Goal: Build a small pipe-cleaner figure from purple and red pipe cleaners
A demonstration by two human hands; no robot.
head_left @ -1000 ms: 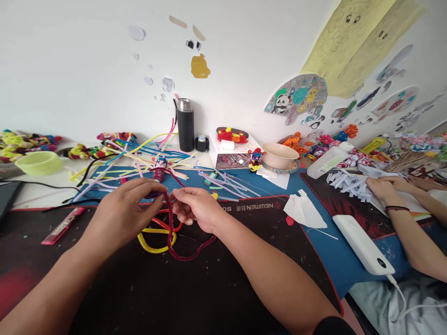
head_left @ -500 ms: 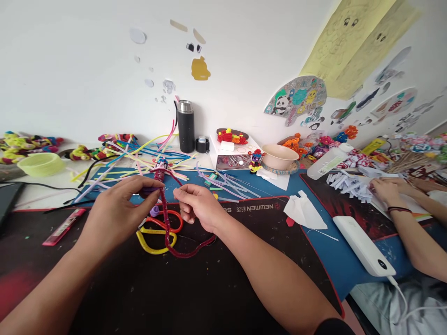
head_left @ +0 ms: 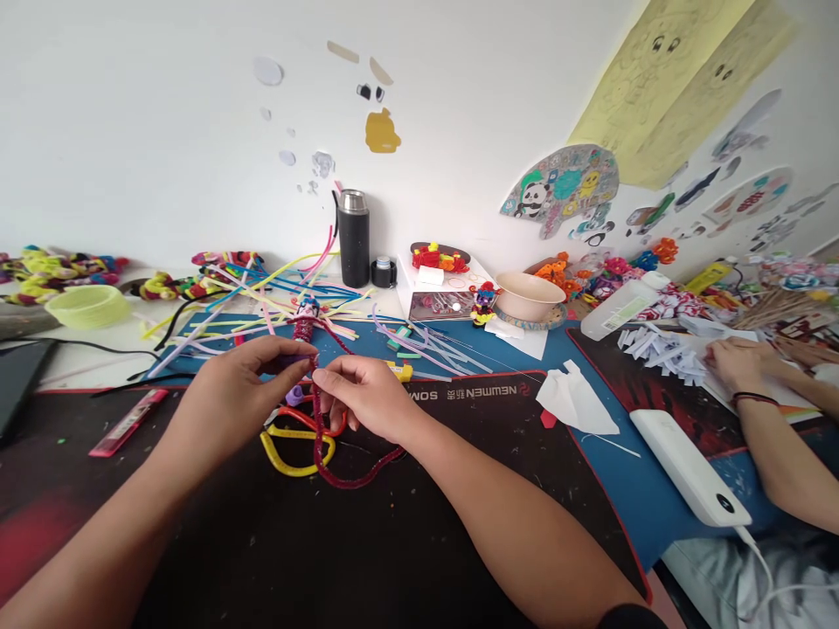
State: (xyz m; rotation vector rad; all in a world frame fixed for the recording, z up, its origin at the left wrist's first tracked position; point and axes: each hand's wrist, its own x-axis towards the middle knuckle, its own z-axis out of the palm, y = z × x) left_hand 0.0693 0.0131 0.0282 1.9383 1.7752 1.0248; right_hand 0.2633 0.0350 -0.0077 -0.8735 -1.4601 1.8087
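My left hand (head_left: 239, 397) is closed, thumb and fingers pinching a small pipe-cleaner figure (head_left: 303, 328) near a purple part mostly hidden by the fingers. From there a dark red pipe cleaner (head_left: 347, 483) hangs down and curves in a loop over the mat. My right hand (head_left: 367, 397) pinches that red strand close to the left fingertips; its exact grip is partly hidden. Under the hands lie a yellow looped handle (head_left: 283, 468) and an orange-red looped handle (head_left: 341, 423), partly covered. A small purple piece (head_left: 294, 396) sits beside them.
Loose pipe cleaners (head_left: 262, 293) are scattered behind my hands, near a black thermos (head_left: 354, 240). A beige bowl (head_left: 530, 297), white paper (head_left: 577, 397) and a white power bank (head_left: 685, 463) are to the right. A co-worker's hands (head_left: 740, 367) work at far right.
My right hand has moved left and closed on the red pipe cleaner beside the left fingertips. The left hand keeps its pinch. The whole view has shifted slightly.
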